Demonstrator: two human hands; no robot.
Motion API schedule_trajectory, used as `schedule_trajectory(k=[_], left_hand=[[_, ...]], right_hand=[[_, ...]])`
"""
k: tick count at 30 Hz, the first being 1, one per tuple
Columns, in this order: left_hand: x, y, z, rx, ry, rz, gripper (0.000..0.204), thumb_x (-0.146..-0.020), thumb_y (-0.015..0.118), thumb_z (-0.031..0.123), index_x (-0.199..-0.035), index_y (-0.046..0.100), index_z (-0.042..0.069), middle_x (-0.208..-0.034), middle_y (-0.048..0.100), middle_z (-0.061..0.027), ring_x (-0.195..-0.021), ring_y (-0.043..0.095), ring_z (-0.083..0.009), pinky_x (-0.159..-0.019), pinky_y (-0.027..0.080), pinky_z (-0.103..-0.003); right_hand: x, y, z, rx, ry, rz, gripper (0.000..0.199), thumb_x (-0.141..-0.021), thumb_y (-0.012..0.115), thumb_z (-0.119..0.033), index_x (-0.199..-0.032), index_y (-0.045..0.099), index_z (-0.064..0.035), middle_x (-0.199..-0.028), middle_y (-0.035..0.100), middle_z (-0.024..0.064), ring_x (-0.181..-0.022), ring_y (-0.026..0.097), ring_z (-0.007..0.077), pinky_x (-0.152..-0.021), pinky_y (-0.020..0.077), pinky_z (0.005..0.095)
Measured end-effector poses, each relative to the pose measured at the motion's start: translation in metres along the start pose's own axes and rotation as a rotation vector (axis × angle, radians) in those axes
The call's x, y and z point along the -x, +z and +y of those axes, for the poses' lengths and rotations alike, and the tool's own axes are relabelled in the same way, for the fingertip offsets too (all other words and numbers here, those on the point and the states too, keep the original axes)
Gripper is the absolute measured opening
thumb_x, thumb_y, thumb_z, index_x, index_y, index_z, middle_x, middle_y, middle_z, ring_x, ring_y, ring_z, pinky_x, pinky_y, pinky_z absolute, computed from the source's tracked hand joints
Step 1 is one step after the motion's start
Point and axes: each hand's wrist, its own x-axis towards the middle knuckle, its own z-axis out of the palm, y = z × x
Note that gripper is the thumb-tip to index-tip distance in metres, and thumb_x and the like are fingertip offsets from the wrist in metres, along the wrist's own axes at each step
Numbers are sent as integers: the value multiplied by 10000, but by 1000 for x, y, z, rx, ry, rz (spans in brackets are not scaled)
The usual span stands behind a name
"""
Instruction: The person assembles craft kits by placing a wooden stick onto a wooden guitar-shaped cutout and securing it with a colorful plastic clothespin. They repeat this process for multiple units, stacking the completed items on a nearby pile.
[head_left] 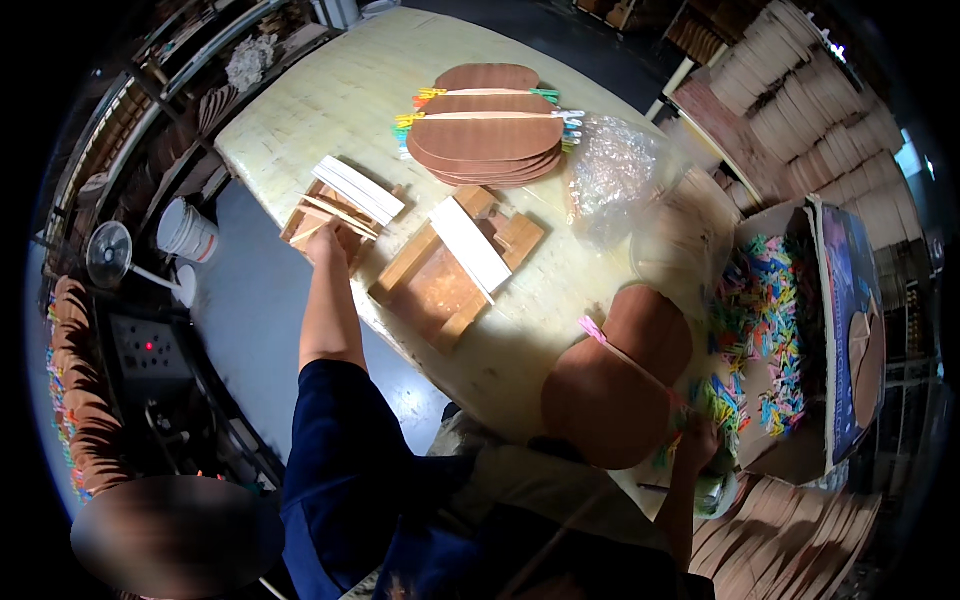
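My left hand [325, 243] reaches into a small wooden box [298, 222] at the table's left edge, its fingers pinched on a thin wooden strip [345, 216]. A white bar lies across that box. Beside it, a larger wooden tray [425, 285] carries another white bar [470, 245]. On the right, my right hand [698, 442] is curled beside a heap of coloured clothespins [722, 402]; what its fingers hold is hidden. Close to it lie brown rounded wooden sheets [605, 400] with a pale strip across them and a pink clothespin [592, 328] on one end.
At the far side, a stack of brown oval sheets [485, 150] bears strips held by clothespins. Crumpled clear plastic [612, 175] lies beside it. An open carton [848, 330] of clothespins stands right, above piled curved sheets [790, 535]. A white bucket [187, 232] and fan [109, 254] stand left.
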Motion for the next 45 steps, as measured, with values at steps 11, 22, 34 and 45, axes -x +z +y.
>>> schedule_trajectory(k=[11,22,34,45], left_hand=[[304,18,-77,-601,945,-961,19,-864,597,38,-856,597,21,-847,590,-40,-809,538,-164,-743,442,-283],[444,3,-195,-749,1220,-1684,59,-755,618,-6,-789,581,26,-985,594,-156,-954,566,-354,-855,459,-419],[441,6,-210,-754,1196,-1732,62,-756,599,-19,-806,573,7,-990,590,-176,-967,561,-371,-860,456,-424],[444,5,-207,-757,1173,-1719,25,-763,585,5,-788,587,7,-971,592,-167,-941,568,-360,-841,461,-419]], right_hand=[[23,19,13,72,453,-255,205,-804,537,-193,-926,615,-48,-844,618,212,-803,598,409,-690,468,489],[79,14,-43,29,338,-382,189,-815,522,-172,-935,619,-63,-849,621,223,-795,589,417,-715,474,476],[62,-3,-5,-1310,1111,29,183,-859,616,-122,-942,604,40,-845,621,91,-762,631,181,-682,531,295],[53,-5,-11,-1003,899,-240,218,-903,546,-150,-1038,572,19,-1028,626,137,-830,639,237,-725,531,343]])
